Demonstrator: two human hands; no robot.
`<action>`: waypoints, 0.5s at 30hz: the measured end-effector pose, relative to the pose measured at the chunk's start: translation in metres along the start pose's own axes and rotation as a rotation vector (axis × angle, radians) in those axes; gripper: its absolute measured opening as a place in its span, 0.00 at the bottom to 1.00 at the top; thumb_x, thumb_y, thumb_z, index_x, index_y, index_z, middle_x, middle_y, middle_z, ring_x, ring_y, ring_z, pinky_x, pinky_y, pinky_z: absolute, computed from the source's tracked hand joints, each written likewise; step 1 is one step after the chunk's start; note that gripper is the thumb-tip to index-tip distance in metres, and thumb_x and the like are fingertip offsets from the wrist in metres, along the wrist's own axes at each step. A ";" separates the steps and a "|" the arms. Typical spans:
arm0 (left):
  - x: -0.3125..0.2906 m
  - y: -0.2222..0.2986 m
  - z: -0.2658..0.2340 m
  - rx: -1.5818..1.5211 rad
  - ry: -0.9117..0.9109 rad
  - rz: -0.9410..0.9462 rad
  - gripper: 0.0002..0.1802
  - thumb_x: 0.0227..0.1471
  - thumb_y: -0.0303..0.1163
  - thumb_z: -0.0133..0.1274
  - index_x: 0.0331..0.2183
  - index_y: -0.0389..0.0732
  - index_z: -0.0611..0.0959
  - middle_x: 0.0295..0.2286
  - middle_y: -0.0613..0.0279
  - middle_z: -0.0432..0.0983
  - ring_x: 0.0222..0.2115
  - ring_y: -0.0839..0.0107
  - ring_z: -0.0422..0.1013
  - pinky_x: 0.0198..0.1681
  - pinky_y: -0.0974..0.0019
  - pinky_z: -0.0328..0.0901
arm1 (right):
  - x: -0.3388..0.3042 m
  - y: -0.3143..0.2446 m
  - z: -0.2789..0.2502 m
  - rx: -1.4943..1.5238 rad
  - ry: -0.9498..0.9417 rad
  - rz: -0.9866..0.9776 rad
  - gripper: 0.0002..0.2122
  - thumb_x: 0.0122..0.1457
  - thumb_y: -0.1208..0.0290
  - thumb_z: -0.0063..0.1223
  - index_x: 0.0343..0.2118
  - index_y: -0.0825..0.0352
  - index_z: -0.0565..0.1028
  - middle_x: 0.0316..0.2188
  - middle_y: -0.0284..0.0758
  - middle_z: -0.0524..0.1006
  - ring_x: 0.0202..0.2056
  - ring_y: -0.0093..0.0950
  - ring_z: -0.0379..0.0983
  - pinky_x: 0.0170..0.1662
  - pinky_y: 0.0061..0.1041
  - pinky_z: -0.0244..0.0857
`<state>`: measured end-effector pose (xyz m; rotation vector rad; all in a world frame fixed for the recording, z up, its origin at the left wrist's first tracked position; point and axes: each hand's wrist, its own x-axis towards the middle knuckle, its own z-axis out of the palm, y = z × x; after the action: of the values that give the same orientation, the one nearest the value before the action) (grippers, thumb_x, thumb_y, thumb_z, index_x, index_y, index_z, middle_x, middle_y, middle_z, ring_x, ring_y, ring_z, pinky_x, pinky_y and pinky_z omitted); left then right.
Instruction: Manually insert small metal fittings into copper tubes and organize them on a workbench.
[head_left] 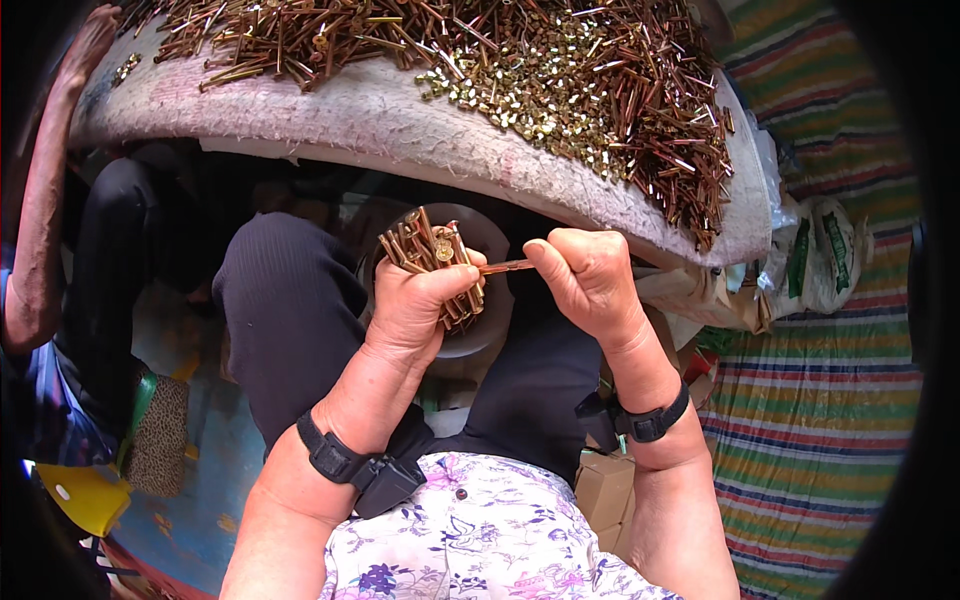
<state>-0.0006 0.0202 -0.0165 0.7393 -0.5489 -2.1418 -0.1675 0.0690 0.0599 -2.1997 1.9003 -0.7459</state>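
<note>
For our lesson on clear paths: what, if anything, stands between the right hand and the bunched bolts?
A slim bolt spans the gap from the right hand to the left hand gripping the bunched bolts; nothing else visible intervenes.

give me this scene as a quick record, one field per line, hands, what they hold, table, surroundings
left hand: the person's left hand, closed around a bundle of long brass-coloured metal screws
right hand: the person's right hand, pinching one long, thin copper-coloured metal screw that reaches across to the left thumb
table: pale, worn fabric-covered surface, heaped with loose screws and small shiny gold metal pieces
far left: another person's bare forearm
right side: multicoloured striped sheet
</note>
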 end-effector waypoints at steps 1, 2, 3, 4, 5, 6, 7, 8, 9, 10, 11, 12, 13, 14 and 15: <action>0.001 0.000 -0.002 0.000 0.001 0.000 0.12 0.37 0.21 0.55 0.30 0.35 0.79 0.25 0.60 0.77 0.23 0.71 0.73 0.30 0.70 0.69 | 0.002 -0.002 0.000 0.058 -0.021 0.054 0.14 0.51 0.69 0.56 0.16 0.66 0.64 0.13 0.38 0.64 0.15 0.37 0.62 0.18 0.29 0.56; 0.003 0.001 -0.005 0.022 -0.022 -0.005 0.12 0.37 0.21 0.55 0.31 0.35 0.78 0.25 0.60 0.77 0.23 0.71 0.73 0.30 0.70 0.69 | 0.004 -0.006 0.001 0.193 0.051 0.060 0.14 0.52 0.69 0.56 0.16 0.66 0.64 0.13 0.38 0.63 0.14 0.37 0.60 0.18 0.29 0.55; 0.003 0.000 -0.006 0.042 -0.045 -0.009 0.12 0.37 0.21 0.55 0.31 0.35 0.78 0.25 0.60 0.76 0.23 0.71 0.73 0.30 0.70 0.69 | 0.004 -0.006 0.003 0.194 0.049 0.060 0.14 0.52 0.69 0.56 0.16 0.66 0.64 0.13 0.38 0.63 0.14 0.37 0.60 0.18 0.29 0.55; 0.003 0.000 -0.006 0.041 -0.043 -0.010 0.12 0.37 0.21 0.55 0.31 0.35 0.78 0.25 0.60 0.76 0.23 0.71 0.73 0.30 0.70 0.69 | 0.004 -0.005 0.004 0.172 0.063 -0.001 0.14 0.52 0.69 0.56 0.16 0.66 0.65 0.13 0.38 0.63 0.14 0.37 0.60 0.18 0.29 0.55; 0.002 0.000 -0.005 0.032 -0.029 -0.003 0.12 0.37 0.21 0.55 0.31 0.35 0.78 0.25 0.60 0.76 0.23 0.71 0.73 0.30 0.70 0.69 | 0.003 -0.003 0.006 0.151 0.077 -0.062 0.13 0.52 0.69 0.56 0.16 0.66 0.65 0.12 0.38 0.63 0.14 0.36 0.59 0.18 0.29 0.55; 0.002 0.000 -0.004 0.023 -0.018 0.002 0.12 0.37 0.20 0.55 0.31 0.35 0.78 0.25 0.60 0.76 0.23 0.71 0.73 0.30 0.70 0.69 | -0.001 0.001 0.006 0.042 0.017 -0.054 0.12 0.52 0.70 0.56 0.18 0.67 0.67 0.12 0.38 0.63 0.14 0.36 0.60 0.18 0.29 0.56; 0.002 0.000 -0.002 0.022 -0.019 0.001 0.12 0.37 0.20 0.55 0.31 0.35 0.78 0.25 0.60 0.76 0.23 0.71 0.73 0.30 0.70 0.69 | -0.002 0.002 0.004 0.041 0.017 -0.053 0.12 0.52 0.70 0.56 0.18 0.67 0.67 0.12 0.38 0.63 0.14 0.36 0.60 0.18 0.29 0.56; 0.001 -0.001 -0.001 0.012 -0.014 0.000 0.12 0.37 0.20 0.55 0.31 0.35 0.78 0.25 0.60 0.76 0.23 0.71 0.73 0.30 0.71 0.69 | -0.003 0.002 0.003 0.082 -0.003 0.023 0.12 0.52 0.70 0.56 0.18 0.67 0.67 0.12 0.38 0.63 0.14 0.37 0.60 0.18 0.29 0.56; 0.001 0.000 -0.001 0.003 -0.002 0.002 0.12 0.37 0.20 0.55 0.31 0.35 0.78 0.25 0.61 0.76 0.23 0.71 0.73 0.30 0.71 0.69 | -0.004 0.001 0.004 0.129 -0.025 0.096 0.11 0.51 0.71 0.56 0.18 0.67 0.67 0.12 0.38 0.63 0.14 0.37 0.61 0.18 0.29 0.56; 0.001 0.000 -0.003 0.005 0.002 0.004 0.12 0.37 0.20 0.55 0.31 0.35 0.78 0.25 0.61 0.76 0.23 0.71 0.73 0.30 0.71 0.69 | -0.001 -0.007 0.004 0.279 0.053 0.176 0.13 0.52 0.71 0.56 0.16 0.67 0.65 0.12 0.38 0.62 0.14 0.36 0.59 0.18 0.28 0.55; 0.002 0.001 -0.007 0.029 -0.009 0.003 0.12 0.37 0.20 0.55 0.31 0.35 0.78 0.25 0.60 0.76 0.23 0.71 0.73 0.30 0.71 0.69 | 0.000 -0.007 0.007 0.283 0.052 0.174 0.13 0.52 0.71 0.56 0.16 0.67 0.65 0.12 0.38 0.62 0.14 0.36 0.59 0.18 0.28 0.55; 0.003 0.001 -0.007 0.050 -0.026 -0.001 0.12 0.38 0.20 0.55 0.31 0.35 0.78 0.25 0.60 0.76 0.23 0.71 0.73 0.30 0.71 0.69 | 0.000 -0.006 0.007 0.239 0.062 0.074 0.14 0.52 0.71 0.56 0.16 0.67 0.65 0.12 0.38 0.62 0.13 0.36 0.59 0.18 0.28 0.55; 0.002 0.001 -0.006 0.049 -0.027 -0.003 0.12 0.38 0.20 0.55 0.31 0.35 0.78 0.25 0.60 0.76 0.23 0.71 0.73 0.30 0.71 0.69 | -0.001 -0.005 0.007 0.195 0.071 -0.026 0.14 0.53 0.70 0.55 0.16 0.67 0.65 0.13 0.38 0.62 0.13 0.35 0.58 0.18 0.27 0.55; 0.001 0.001 -0.006 0.040 -0.020 0.005 0.12 0.38 0.20 0.55 0.31 0.35 0.78 0.25 0.60 0.76 0.23 0.71 0.73 0.30 0.71 0.69 | -0.005 0.000 0.007 0.081 0.012 -0.042 0.11 0.53 0.71 0.55 0.18 0.68 0.68 0.12 0.38 0.62 0.13 0.34 0.58 0.18 0.26 0.55; 0.000 0.001 -0.005 0.032 -0.014 0.013 0.11 0.38 0.20 0.55 0.31 0.35 0.78 0.25 0.60 0.76 0.23 0.72 0.73 0.30 0.71 0.69 | -0.006 0.001 0.006 0.079 0.012 -0.041 0.11 0.53 0.71 0.55 0.18 0.68 0.68 0.12 0.38 0.62 0.13 0.34 0.58 0.18 0.26 0.55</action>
<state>0.0034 0.0183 -0.0197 0.7364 -0.5949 -2.1321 -0.1662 0.0732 0.0530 -2.1969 1.8038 -0.8287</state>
